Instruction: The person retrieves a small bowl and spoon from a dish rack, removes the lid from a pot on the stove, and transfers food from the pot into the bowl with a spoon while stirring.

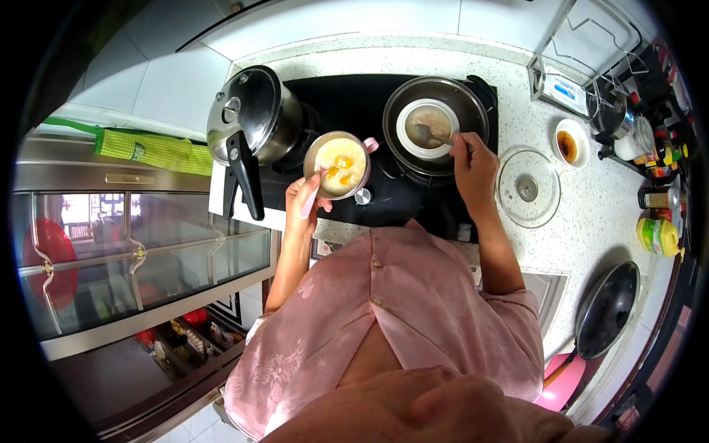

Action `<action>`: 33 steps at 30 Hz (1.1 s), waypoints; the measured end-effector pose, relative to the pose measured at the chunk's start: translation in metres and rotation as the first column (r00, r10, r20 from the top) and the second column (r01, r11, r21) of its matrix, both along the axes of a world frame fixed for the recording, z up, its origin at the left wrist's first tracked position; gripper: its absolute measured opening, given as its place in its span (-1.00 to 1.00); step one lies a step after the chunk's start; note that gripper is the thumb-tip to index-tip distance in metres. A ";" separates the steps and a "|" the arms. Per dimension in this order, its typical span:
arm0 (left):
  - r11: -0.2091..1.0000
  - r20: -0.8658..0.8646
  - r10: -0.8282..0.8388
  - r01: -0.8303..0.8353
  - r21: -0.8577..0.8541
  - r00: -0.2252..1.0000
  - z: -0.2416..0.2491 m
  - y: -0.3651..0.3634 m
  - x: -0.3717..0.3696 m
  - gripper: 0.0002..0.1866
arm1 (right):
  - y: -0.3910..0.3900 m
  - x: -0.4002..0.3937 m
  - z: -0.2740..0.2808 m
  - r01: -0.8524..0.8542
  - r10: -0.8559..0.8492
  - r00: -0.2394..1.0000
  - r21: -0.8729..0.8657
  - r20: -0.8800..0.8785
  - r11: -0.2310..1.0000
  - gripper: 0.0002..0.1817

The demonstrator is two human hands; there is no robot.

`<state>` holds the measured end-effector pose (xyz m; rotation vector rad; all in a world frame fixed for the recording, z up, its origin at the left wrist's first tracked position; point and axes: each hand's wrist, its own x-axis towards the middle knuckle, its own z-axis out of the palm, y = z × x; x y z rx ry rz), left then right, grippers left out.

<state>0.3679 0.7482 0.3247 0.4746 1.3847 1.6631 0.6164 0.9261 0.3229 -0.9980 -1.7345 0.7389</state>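
My left hand (303, 198) is closed around the pink handle (311, 201) of a small round pan (331, 138). Pale, creamy food with orange-yellow yolks (343, 164) fills the pan, and a short pink grip sticks out on its far right side. In my right hand (473, 164) is a metal spoon (423, 134), its bowl dipped into a white bowl (403, 122) of pale, brownish food. The white bowl sits inside a dark pot (399, 95) on the black cooktop (347, 92).
A pressure cooker (267, 103) stands at the left of the cooktop. On the speckled counter (583, 214), a glass lid (528, 188) lies right of the pot. Beyond it are a small sauce bowl (580, 129), several bottles, and a dark lid (608, 310).
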 end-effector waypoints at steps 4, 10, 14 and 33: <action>1.000 0.002 -0.003 0.003 0.000 1.000 -0.005 -0.002 -0.002 -0.72 | 0.005 0.000 -0.005 0.013 -0.014 1.000 0.018 0.026 1.000 -0.91; 1.000 0.000 -0.005 0.005 0.015 1.000 0.000 -0.002 0.001 -0.70 | 0.010 0.003 -0.002 0.008 -0.080 0.981 -0.379 -0.175 0.925 -0.83; 1.000 -0.006 0.010 -0.010 0.006 1.000 0.006 -0.002 0.003 -0.69 | 0.016 0.013 0.003 -0.085 -0.086 0.947 -0.502 -0.308 0.860 -0.79; 0.965 -0.073 -0.252 0.246 -0.088 0.965 0.033 0.057 0.041 -0.72 | -0.029 0.042 0.098 -0.269 0.209 0.923 -0.156 -0.322 0.950 -0.83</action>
